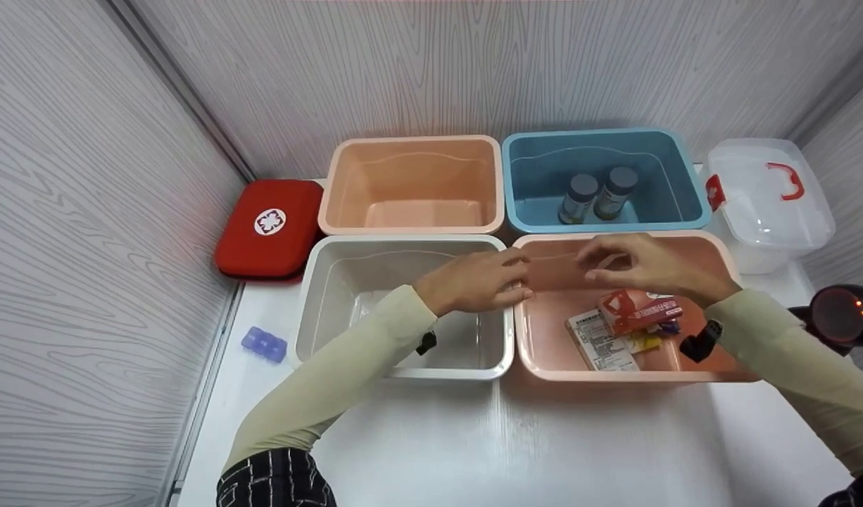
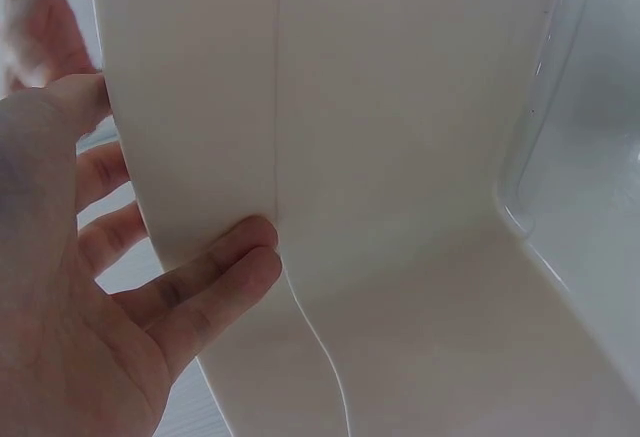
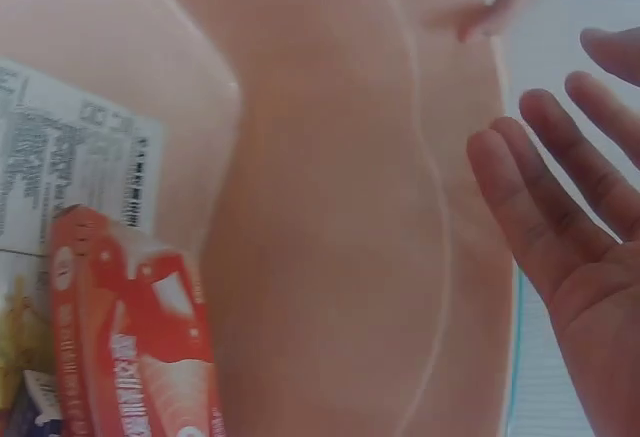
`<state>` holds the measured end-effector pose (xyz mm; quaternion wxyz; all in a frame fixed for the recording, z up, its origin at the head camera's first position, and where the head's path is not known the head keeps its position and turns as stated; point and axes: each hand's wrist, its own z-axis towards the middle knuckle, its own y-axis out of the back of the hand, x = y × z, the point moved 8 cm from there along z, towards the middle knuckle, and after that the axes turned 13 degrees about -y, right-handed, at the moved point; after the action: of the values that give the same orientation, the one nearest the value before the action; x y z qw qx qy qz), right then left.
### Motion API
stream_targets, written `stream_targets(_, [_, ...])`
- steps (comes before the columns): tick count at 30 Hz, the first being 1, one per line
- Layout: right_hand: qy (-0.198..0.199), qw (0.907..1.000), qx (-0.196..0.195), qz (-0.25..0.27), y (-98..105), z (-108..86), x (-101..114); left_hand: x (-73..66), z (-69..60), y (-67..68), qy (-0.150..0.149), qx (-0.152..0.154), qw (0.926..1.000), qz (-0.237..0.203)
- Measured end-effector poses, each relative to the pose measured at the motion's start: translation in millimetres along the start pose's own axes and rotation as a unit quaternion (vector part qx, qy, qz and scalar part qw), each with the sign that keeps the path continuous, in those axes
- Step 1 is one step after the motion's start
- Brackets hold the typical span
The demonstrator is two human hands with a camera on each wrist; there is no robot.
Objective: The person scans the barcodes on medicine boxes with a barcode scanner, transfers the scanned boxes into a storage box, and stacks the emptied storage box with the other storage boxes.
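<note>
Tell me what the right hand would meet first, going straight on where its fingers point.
Probably the left hand: in the head view, the right hand points leftward at its fingertips across a gap. Depth is unclear, so it might pass above or below.

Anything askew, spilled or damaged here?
No spills or visible damage. Slightly untidy: in the front pink bin, the red box lies askew, overlapping the white box. The purple case sits alone outside the bins, possibly stray.

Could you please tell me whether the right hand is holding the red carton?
No, the right hand holds nothing, and the red carton lies inside the salmon-pink bin.
</note>
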<state>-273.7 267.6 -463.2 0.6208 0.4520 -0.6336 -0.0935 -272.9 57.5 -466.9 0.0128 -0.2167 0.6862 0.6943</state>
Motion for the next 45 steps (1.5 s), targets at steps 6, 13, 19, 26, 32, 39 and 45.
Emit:
stream_targets(6, [-0.002, 0.9951, 0.053, -0.083, -31.2, 9.4, -24.2, 0.8, -0.1, -1.0, 0.002, 0.004, 1.0, 0.008])
stream_targets(13, [-0.064, 0.9798, 0.127, -0.141, -60.1, 9.8, -55.2, 2.7, 0.2, -3.1, 0.011, 0.009, 0.9998, 0.013])
stream_targets(19, [-0.104, 0.9559, 0.118, -0.248, -64.3, 7.3, -66.9, 2.2, 0.3, -2.7, 0.011, 0.006, 0.9999, 0.011])
stream_targets(26, [-0.158, 0.9486, 0.115, -0.249, -54.6, 3.0, -77.6, 2.1, 0.1, -2.2, 0.013, 0.008, 0.9999, 0.001])
stream_targets(32, [-0.124, 0.9597, 0.088, -0.236, -44.7, 6.6, -72.4, 2.2, 0.9, -3.7, 0.012, 0.01, 0.9999, 0.003])
stream_targets(39, [-0.077, 0.9804, 0.05, -0.175, -20.6, 5.4, -52.9, 0.0, -0.3, 0.3, -0.009, -0.005, 0.9999, -0.005])
stream_targets(45, [-0.084, 0.988, 0.012, -0.129, 19.1, -11.4, -30.0, 0.2, 0.2, -1.3, -0.007, -0.003, 1.0, -0.006])
